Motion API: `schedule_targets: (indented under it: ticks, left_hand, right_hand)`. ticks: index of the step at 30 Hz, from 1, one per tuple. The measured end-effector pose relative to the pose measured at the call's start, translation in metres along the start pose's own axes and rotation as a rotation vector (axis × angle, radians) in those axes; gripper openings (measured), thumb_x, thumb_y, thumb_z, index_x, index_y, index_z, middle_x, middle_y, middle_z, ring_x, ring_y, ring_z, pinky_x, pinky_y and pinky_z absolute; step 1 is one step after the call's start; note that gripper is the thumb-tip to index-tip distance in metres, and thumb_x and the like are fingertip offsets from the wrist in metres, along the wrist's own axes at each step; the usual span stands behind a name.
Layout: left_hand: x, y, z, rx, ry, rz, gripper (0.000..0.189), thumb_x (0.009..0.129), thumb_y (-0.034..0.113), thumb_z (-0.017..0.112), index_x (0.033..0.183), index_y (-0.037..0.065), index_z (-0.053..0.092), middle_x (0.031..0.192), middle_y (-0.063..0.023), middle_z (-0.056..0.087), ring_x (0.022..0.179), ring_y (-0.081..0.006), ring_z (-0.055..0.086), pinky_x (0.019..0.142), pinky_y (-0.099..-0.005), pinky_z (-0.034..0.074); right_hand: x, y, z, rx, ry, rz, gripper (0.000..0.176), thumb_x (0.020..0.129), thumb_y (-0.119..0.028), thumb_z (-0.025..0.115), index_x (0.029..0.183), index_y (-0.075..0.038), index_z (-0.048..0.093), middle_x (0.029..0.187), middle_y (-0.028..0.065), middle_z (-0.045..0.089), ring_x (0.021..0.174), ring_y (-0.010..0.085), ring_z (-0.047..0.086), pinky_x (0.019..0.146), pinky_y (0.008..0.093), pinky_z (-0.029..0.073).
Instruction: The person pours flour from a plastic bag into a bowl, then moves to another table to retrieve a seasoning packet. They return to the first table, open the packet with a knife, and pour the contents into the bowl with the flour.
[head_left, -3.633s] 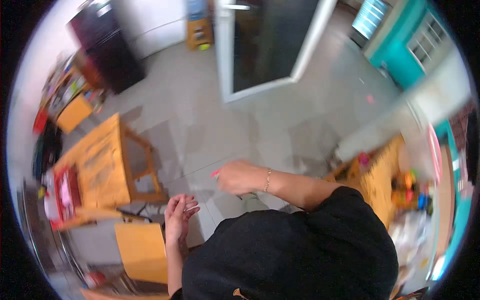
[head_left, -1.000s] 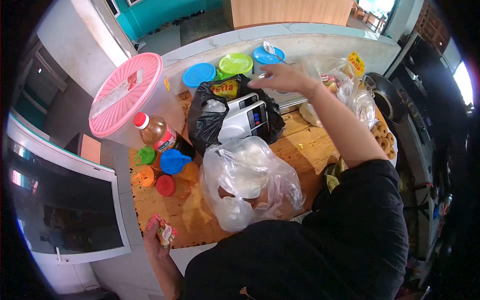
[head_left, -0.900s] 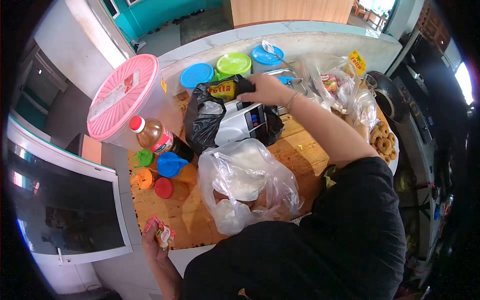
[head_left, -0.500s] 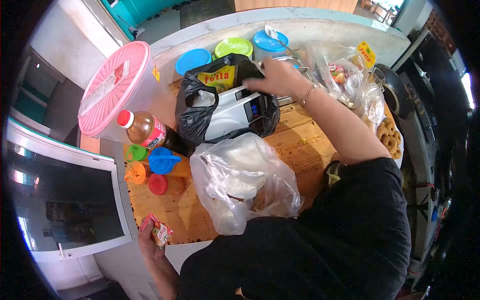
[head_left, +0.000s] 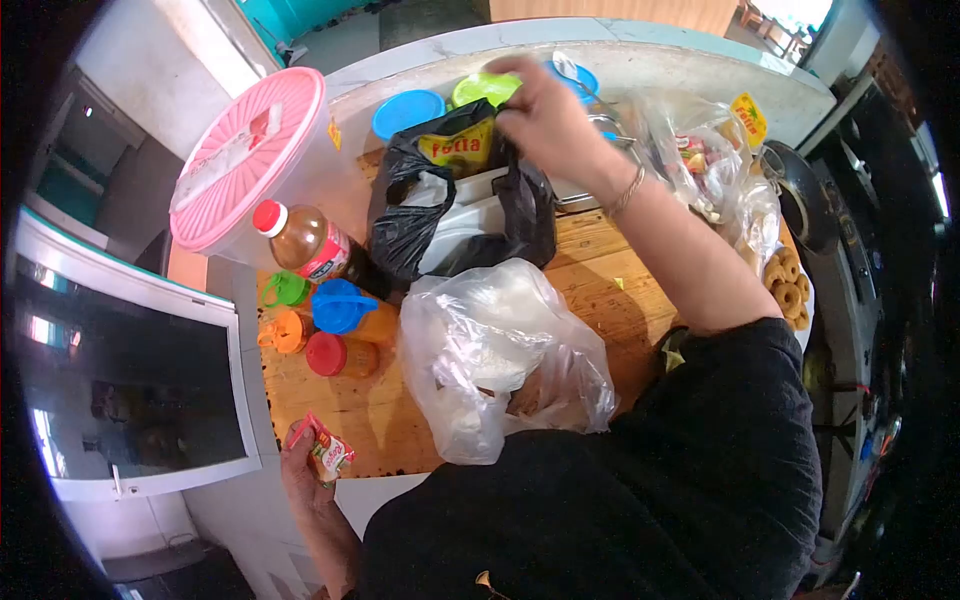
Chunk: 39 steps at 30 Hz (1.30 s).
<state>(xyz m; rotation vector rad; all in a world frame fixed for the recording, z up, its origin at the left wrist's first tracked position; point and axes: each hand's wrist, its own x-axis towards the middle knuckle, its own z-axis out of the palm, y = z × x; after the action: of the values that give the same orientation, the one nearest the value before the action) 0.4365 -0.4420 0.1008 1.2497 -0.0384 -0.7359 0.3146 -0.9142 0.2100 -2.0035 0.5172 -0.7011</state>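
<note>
My left hand (head_left: 300, 468) is closed on a small red-and-white packet (head_left: 331, 452) at the table's near left edge. Across the table, my right hand (head_left: 548, 122) pinches the right edge of a black plastic bag (head_left: 530, 215). Inside this bag lie a white device (head_left: 470, 225), partly covered by the black plastic, and a yellow packet (head_left: 458, 147). In front of it sits a clear plastic bag (head_left: 520, 350) with white contents that I cannot make out.
At left stand a pink-lidded tub (head_left: 250, 165), a bottle of dark liquid (head_left: 322, 250) and several colourful-capped bottles (head_left: 342, 308). Behind are blue- and green-lidded containers (head_left: 408, 113). To the right are filled plastic bags (head_left: 690, 150), a pan (head_left: 800, 190) and ring-shaped snacks (head_left: 788, 290).
The right side of the black bag has been drawn up over the device, hiding its display. My right hand has moved slightly up and right; my left hand still holds the packet.
</note>
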Motion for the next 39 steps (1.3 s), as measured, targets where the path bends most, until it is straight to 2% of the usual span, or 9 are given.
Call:
schedule_targets:
  ticks: [3, 8, 14, 16, 20, 22, 31, 34, 39]
  left_hand:
    - [-0.005, -0.005, -0.013, -0.025, 0.056, 0.014, 0.012, 0.092, 0.015, 0.056, 0.098, 0.004, 0.058, 0.081, -0.0055, 0.064, 0.062, -0.0180, 0.065, 0.056, -0.0333, 0.058]
    - [-0.021, 0.001, 0.006, -0.118, 0.111, -0.013, 0.010, 0.088, 0.009, 0.062, 0.094, 0.003, 0.058, 0.079, -0.0052, 0.062, 0.066, -0.0154, 0.063, 0.058, -0.0309, 0.056]
    - [-0.025, -0.010, -0.009, -0.145, 0.105, -0.004, 0.009, 0.088, 0.009, 0.061, 0.094, 0.004, 0.058, 0.080, -0.0051, 0.063, 0.067, -0.0159, 0.063, 0.058, -0.0318, 0.056]
    - [-0.024, -0.016, -0.021, -0.155, 0.116, 0.002, 0.010, 0.088, 0.010, 0.061, 0.095, 0.004, 0.058, 0.080, -0.0055, 0.063, 0.066, -0.0165, 0.063, 0.058, -0.0338, 0.057]
    - [-0.029, -0.011, -0.015, -0.157, 0.122, 0.006, 0.011, 0.088, 0.011, 0.060, 0.096, 0.004, 0.058, 0.080, -0.0063, 0.062, 0.066, -0.0181, 0.063, 0.057, -0.0384, 0.059]
    - [-0.031, -0.009, -0.010, -0.144, 0.144, -0.001, 0.012, 0.089, 0.012, 0.060, 0.097, 0.004, 0.058, 0.081, -0.0063, 0.062, 0.066, -0.0188, 0.063, 0.057, -0.0403, 0.059]
    - [-0.021, -0.012, -0.013, -0.134, 0.139, -0.020, 0.018, 0.092, 0.016, 0.057, 0.104, 0.003, 0.057, 0.085, -0.0055, 0.063, 0.070, -0.0192, 0.066, 0.059, -0.0369, 0.059]
    - [-0.016, -0.011, -0.025, -0.080, 0.021, -0.021, 0.022, 0.093, 0.018, 0.055, 0.108, 0.003, 0.056, 0.087, -0.0049, 0.065, 0.073, -0.0196, 0.067, 0.060, -0.0360, 0.059]
    - [-0.010, -0.004, -0.006, -0.101, 0.114, -0.017, 0.013, 0.089, 0.011, 0.060, 0.100, 0.004, 0.058, 0.084, -0.0047, 0.063, 0.071, -0.0172, 0.065, 0.060, -0.0353, 0.059]
  right_hand:
    - [-0.024, -0.008, 0.035, -0.473, -0.158, -0.408, 0.058, 0.077, 0.004, 0.052, 0.132, -0.015, 0.047, 0.099, 0.0181, 0.054, 0.078, 0.0295, 0.064, 0.074, 0.0395, 0.053]
    - [-0.024, -0.008, 0.057, -1.068, -0.445, -0.290, 0.029, 0.082, -0.007, 0.052, 0.105, -0.012, 0.069, 0.102, 0.0206, 0.050, 0.086, 0.0352, 0.065, 0.081, 0.0440, 0.052]
    - [0.030, -0.015, 0.034, -0.768, -0.219, -0.485, 0.018, 0.075, -0.005, 0.057, 0.086, -0.006, 0.071, 0.083, 0.0179, 0.066, 0.074, 0.0271, 0.068, 0.062, 0.0356, 0.054]
    - [0.038, -0.068, 0.019, -0.370, -0.347, -0.057, 0.017, 0.075, -0.001, 0.057, 0.088, 0.003, 0.066, 0.076, 0.0081, 0.066, 0.060, 0.0134, 0.064, 0.051, 0.0287, 0.051]
    - [0.057, -0.062, 0.033, 0.006, -0.201, -0.008, 0.013, 0.078, 0.006, 0.056, 0.087, 0.006, 0.066, 0.080, 0.0095, 0.065, 0.065, 0.0178, 0.065, 0.056, 0.0273, 0.058]
    - [0.089, -0.016, 0.045, -0.190, -0.246, -0.400, 0.012, 0.078, 0.007, 0.056, 0.086, 0.007, 0.066, 0.084, 0.0115, 0.064, 0.069, 0.0193, 0.066, 0.057, 0.0285, 0.060]
    - [0.062, -0.070, 0.060, 0.082, -0.491, 0.015, 0.017, 0.075, -0.002, 0.068, 0.091, 0.005, 0.067, 0.091, 0.0100, 0.066, 0.074, 0.0145, 0.063, 0.062, 0.0232, 0.053]
    - [0.074, -0.058, 0.052, 0.027, -0.471, -0.298, 0.021, 0.080, -0.015, 0.068, 0.094, 0.001, 0.069, 0.087, 0.0064, 0.067, 0.071, 0.0121, 0.061, 0.069, 0.0221, 0.050]
    - [0.049, -0.092, -0.008, -0.140, -0.707, -0.034, 0.030, 0.088, -0.025, 0.061, 0.107, -0.002, 0.067, 0.091, 0.0067, 0.068, 0.071, 0.0132, 0.066, 0.067, 0.0253, 0.055]
